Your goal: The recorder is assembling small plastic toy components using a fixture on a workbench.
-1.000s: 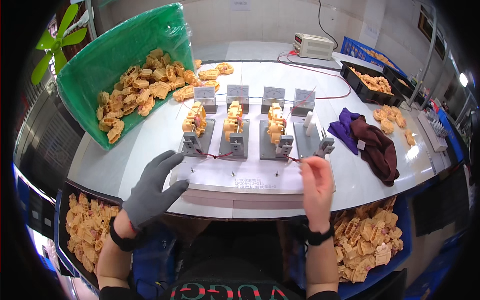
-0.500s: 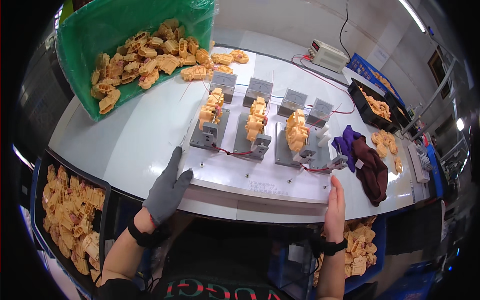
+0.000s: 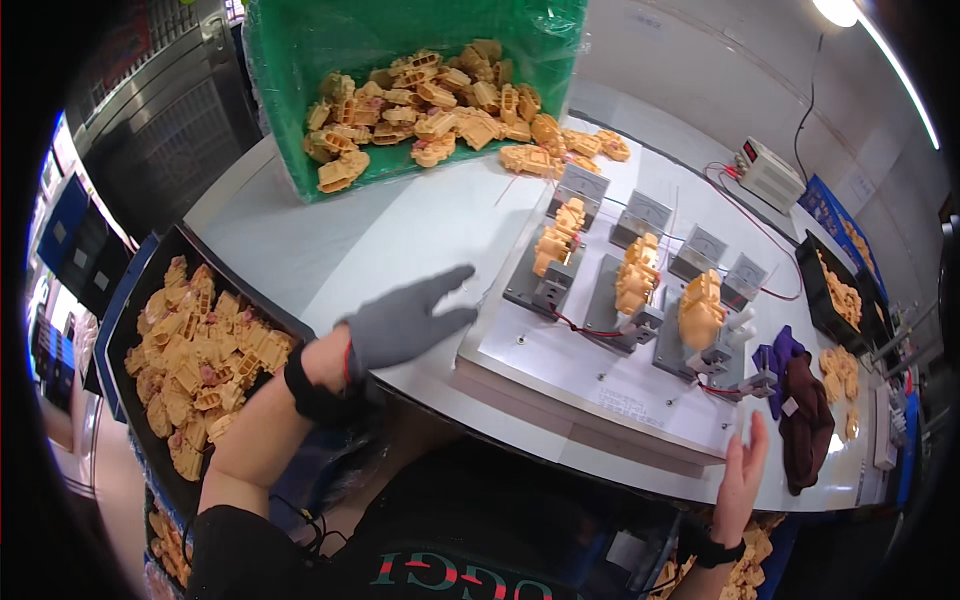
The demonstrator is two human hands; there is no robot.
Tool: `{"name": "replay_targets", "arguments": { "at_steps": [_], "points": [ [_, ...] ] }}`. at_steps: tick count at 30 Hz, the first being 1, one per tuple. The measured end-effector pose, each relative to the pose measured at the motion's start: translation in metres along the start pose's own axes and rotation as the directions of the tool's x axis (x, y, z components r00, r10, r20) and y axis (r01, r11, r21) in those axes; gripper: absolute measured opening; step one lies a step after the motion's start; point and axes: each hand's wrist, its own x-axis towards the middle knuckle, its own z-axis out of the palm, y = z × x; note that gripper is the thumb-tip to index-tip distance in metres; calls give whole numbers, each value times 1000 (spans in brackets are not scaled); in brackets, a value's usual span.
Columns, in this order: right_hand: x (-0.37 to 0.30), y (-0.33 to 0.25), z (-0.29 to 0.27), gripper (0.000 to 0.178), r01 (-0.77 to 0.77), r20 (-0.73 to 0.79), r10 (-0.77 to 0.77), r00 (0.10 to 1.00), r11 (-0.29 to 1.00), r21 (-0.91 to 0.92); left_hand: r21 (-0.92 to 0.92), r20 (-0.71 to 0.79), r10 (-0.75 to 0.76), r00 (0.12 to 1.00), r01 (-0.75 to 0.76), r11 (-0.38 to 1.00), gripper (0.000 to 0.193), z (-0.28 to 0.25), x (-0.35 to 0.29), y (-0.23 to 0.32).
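My gloved left hand [image 3: 405,322] hovers flat, fingers spread, holding nothing, just left of the white fixture board [image 3: 600,375]. My bare right hand [image 3: 742,475] is open too, at the board's near right edge. Risk: a careless sweep could snag the red wires [image 3: 583,327] or knock the orange parts [image 3: 700,310] off their jigs. The green crate [image 3: 400,90], far left, is tipped and spilling orange parts. The black tray [image 3: 165,262], near left, is full of them.
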Motion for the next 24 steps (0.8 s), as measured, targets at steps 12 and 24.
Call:
{"name": "replay_targets", "arguments": {
  "at_steps": [12, 24],
  "points": [
    [-2, -24, 56, 11, 47, -70, -32, 997, 974, 223, 522, -452, -228, 862, 463, 716, 87, -137, 220, -56],
    [0, -32, 51, 12, -56, 17, 54, 998, 982, 182, 258, -466, -287, 837, 439, 861, 71, -119, 260, -88]
  ]
}}
